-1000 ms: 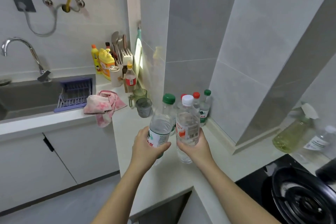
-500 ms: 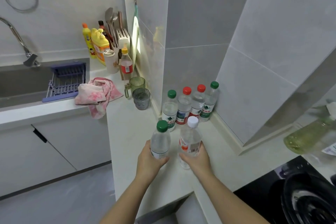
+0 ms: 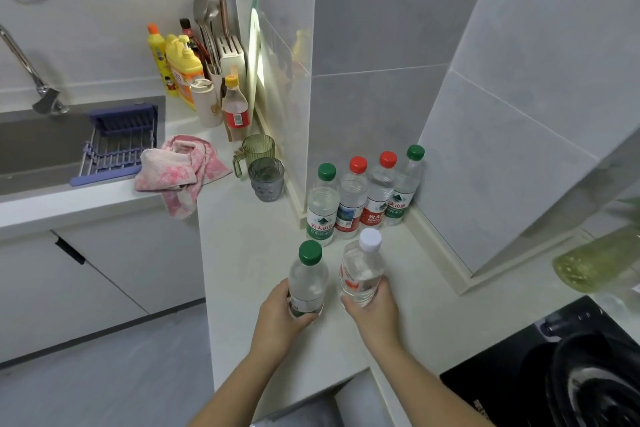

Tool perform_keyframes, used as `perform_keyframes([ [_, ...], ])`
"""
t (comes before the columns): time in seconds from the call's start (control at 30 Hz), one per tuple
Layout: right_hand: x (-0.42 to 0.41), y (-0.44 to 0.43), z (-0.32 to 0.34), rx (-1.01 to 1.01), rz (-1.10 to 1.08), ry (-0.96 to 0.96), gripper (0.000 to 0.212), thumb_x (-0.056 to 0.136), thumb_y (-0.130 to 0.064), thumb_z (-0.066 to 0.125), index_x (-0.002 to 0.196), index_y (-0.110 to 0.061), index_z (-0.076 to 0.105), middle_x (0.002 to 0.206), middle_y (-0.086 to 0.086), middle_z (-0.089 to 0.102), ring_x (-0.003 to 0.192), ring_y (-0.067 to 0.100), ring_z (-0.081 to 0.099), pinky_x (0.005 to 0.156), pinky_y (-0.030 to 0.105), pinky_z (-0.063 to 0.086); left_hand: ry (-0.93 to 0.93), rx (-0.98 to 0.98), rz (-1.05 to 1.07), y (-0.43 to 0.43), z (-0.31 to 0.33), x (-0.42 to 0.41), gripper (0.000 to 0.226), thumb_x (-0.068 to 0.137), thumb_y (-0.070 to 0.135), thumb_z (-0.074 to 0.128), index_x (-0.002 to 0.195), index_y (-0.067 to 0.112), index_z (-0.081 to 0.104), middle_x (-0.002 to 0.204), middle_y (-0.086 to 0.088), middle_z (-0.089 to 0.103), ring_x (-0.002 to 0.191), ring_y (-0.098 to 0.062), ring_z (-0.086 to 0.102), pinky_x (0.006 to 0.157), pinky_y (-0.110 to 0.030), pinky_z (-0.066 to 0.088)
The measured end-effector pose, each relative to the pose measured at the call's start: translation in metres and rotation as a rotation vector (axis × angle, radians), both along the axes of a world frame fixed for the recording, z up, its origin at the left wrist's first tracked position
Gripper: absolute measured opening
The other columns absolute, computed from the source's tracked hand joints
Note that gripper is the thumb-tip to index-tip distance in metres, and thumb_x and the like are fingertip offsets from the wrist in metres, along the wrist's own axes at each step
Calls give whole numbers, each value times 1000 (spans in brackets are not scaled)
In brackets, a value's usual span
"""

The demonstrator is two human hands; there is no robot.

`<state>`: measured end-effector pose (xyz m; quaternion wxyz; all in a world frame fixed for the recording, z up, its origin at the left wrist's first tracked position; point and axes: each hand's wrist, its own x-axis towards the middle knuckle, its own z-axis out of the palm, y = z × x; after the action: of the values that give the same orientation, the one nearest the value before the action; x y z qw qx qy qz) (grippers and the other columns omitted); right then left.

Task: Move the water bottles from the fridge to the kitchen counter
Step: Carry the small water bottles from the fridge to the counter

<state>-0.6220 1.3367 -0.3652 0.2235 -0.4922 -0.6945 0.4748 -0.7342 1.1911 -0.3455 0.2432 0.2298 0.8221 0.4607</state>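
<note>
Left hand (image 3: pixel 277 314): lower than a second ago, when it was raised in front of the back row; now down near the counter (image 3: pixel 242 253).
Green-capped bottle (image 3: pixel 307 282): carried down with the left hand; its base now reads at or on the counter, contact not certain.
Right hand (image 3: pixel 375 312): lowered alongside the left.
White-capped bottle (image 3: pixel 360 270): brought down, tilted slightly right.
Back row of four bottles (image 3: pixel 353 198): earlier hidden behind the held bottles, now fully exposed.

Head view, down over counter (image 3: pixel 249 253)
</note>
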Motion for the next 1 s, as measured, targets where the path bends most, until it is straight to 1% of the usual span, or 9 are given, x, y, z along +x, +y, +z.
perform_keyframes([
  [0.1,-6,9,-4,15,-16,-5,55,67,-23,89,112,-21,58,101,-2,70,91,19,68,80,36,57,12,17,-6,17,2,-2,54,65,21,87,105,37,55,101,18,66,94,0,63,75,-13,47],
  [0.2,-12,18,-7,42,-51,-8,55,66,-25,89,112,-19,58,101,0,69,92,22,68,79,37,57,24,36,-28,36,3,-4,54,67,20,86,108,36,54,103,20,64,92,4,60,71,-7,44],
  [0.27,-16,23,-8,95,-74,-20,56,64,-24,90,109,-16,57,101,4,67,93,26,67,78,39,57,39,20,-61,44,2,-6,51,69,20,84,106,36,52,101,18,62,90,6,59,69,-6,44],
  [0.4,-21,29,-7,177,-77,-73,59,61,-28,91,104,-17,53,96,7,66,89,31,65,69,42,57,86,-15,-79,55,-2,-11,44,70,23,83,98,37,52,101,10,64,87,-2,61,67,-10,44],
  [0.57,-23,48,-9,208,-76,-118,59,63,-32,89,105,-14,53,97,10,67,91,35,65,68,40,55,112,-9,-101,82,-2,-10,46,72,24,83,110,26,58,103,10,61,88,-5,58,67,-5,40],
  [0.63,-21,57,-9,226,-85,-124,57,64,-31,89,106,-14,54,98,9,68,92,34,65,69,38,54,119,-5,-97,91,-2,-8,44,73,23,83,108,26,57,100,12,59,86,-5,56,66,-5,39],
  [0.73,-19,66,-8,234,-92,-132,57,65,-32,88,108,-13,55,98,9,68,93,33,65,69,36,52,111,5,-79,104,-3,-6,44,72,23,83,109,25,58,104,9,63,89,-9,59,70,-8,41],
  [0.83,-18,72,-6,246,-101,-131,55,67,-32,88,107,-11,56,98,9,67,93,34,65,67,33,48,105,10,-59,113,-5,-5,48,71,23,84,112,22,59,106,6,65,93,-13,62,77,-22,47],
  [1.0,-19,80,-7,244,-103,-145,56,66,-34,87,107,-11,57,99,9,68,95,34,64,69,36,51,113,18,-41,122,-5,-2,47,71,24,84,111,24,59,107,7,65,95,-13,62,77,-22,45],
])
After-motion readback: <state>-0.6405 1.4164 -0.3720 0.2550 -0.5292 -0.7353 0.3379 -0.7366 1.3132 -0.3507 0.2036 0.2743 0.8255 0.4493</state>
